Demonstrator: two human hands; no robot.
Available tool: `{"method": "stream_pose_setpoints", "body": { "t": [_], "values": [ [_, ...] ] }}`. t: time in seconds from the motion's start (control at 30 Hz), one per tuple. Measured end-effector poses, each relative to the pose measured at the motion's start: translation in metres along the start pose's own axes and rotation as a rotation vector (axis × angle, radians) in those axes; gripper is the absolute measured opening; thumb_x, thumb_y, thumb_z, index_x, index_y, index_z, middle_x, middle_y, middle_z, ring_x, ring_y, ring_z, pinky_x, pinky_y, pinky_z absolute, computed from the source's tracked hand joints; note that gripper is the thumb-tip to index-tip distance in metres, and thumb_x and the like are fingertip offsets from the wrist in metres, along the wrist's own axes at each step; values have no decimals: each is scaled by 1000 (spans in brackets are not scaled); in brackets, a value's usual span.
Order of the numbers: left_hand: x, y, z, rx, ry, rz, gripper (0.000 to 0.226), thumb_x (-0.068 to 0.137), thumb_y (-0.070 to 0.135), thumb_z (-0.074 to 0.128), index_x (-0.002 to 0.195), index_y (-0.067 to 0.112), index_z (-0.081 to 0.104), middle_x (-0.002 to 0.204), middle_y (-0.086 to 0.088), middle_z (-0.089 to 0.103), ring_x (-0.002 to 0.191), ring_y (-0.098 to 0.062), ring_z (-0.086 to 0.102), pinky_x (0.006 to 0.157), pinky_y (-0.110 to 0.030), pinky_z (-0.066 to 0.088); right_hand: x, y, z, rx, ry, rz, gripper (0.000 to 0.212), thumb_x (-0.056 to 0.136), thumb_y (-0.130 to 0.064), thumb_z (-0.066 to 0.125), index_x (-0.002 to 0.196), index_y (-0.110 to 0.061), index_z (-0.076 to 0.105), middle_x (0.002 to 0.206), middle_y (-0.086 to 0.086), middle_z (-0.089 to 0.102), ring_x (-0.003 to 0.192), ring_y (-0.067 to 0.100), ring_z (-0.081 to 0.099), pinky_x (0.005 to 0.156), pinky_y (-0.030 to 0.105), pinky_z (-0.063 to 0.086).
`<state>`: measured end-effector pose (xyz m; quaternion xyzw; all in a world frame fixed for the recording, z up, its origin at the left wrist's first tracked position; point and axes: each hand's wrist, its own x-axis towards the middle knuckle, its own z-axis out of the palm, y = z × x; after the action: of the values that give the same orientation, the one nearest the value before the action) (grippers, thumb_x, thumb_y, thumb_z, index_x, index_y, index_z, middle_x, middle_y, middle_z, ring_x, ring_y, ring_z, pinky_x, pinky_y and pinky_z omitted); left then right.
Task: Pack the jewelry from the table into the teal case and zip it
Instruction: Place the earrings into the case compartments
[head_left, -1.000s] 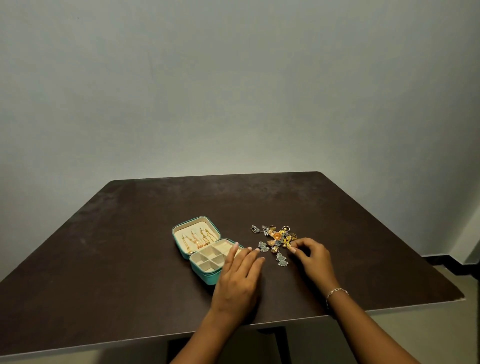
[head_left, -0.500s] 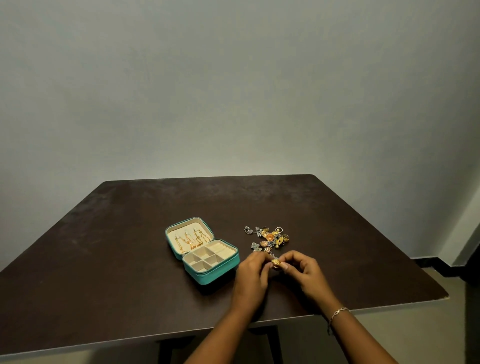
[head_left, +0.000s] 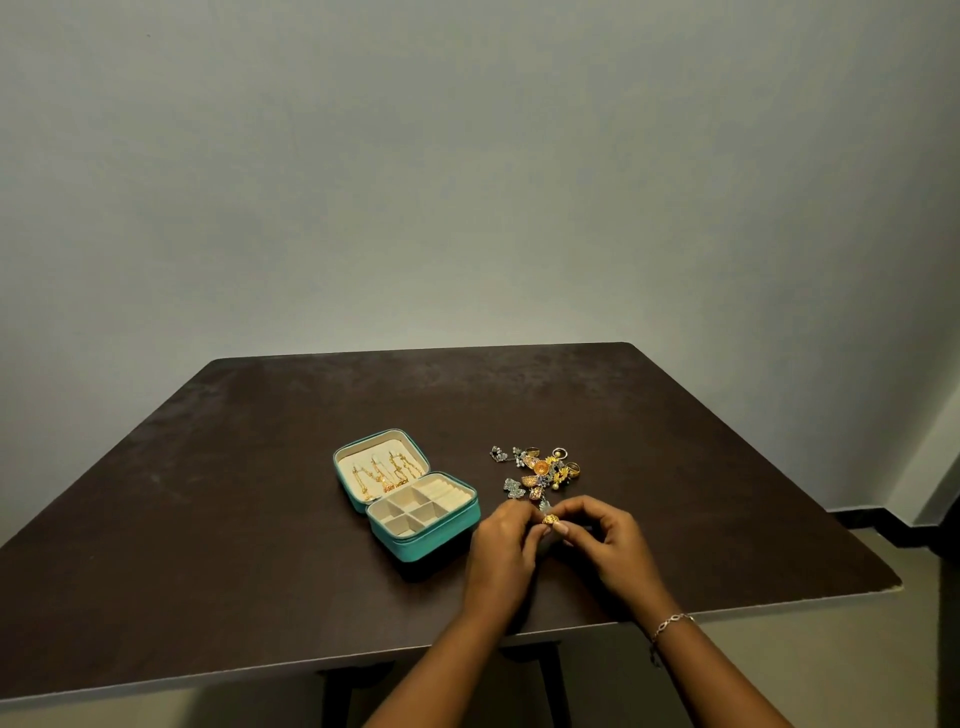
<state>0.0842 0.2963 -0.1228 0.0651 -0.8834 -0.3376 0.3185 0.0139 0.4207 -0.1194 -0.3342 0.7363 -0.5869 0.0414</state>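
Over the bench (head_left: 208, 545), the left hand (head_left: 501, 551) and right hand (head_left: 610, 545) meet, each grip pinched on 1 small gold piece (head_left: 550, 519), perhaps a ring. The jewelry pile (head_left: 540, 470) lies just beyond; the open teal case (head_left: 436, 540) sits to their left

One table (head_left: 208, 519) and one open teal case (head_left: 436, 543) are shown. Right of the case: one jewelry heap (head_left: 543, 467), and one gold piece (head_left: 550, 519) pinched by left hand (head_left: 501, 545) and right hand (head_left: 610, 545).
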Motion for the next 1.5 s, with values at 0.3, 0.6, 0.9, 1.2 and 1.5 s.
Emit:
{"method": "stream_pose_setpoints", "body": {
  "t": [0.3,0.6,0.9,1.2,1.5],
  "values": [
    [-15,-7,-25,553,331,290,28,76,17,52,98,13,68,102,-5,66,102,-21,46,85,-33,33,-1,1,-3,29,47,51,19,82,-4,62,81,-21,71,85,-5,71,83,6,64,74,25,51],
    [-30,-33,-58,610,211,232,33,51,11,81,80,15,68,77,0,65,66,-16,61,71,-30,47,-2,-6,-2,21,29,52,19,81,-2,63,81,-19,71,84,-2,70,83,3,63,73,19,49],
    [-41,-54,-80,422,153,106,12,74,32,62,73,21,58,98,0,61,104,-14,49,74,-32,51,30,-35,43,-24,-30,-93,15,78,-2,67,78,-17,71,83,-2,70,81,4,62,72,14,48],
    [-38,-58,-76,307,151,8,26,81,38,41,93,22,57,101,4,67,107,-9,56,96,-37,41,71,-39,94,-259,-97,-65,11,76,-9,70,86,-14,72,84,-9,57,88,9,54,70,8,37],
    [-37,-57,-79,334,88,-27,50,79,42,36,118,15,53,114,1,64,106,-12,60,100,-38,37,75,-33,102,-406,-157,-52,11,76,-16,71,87,-18,72,91,-4,54,96,14,50,86,31,44]
  ]
}}
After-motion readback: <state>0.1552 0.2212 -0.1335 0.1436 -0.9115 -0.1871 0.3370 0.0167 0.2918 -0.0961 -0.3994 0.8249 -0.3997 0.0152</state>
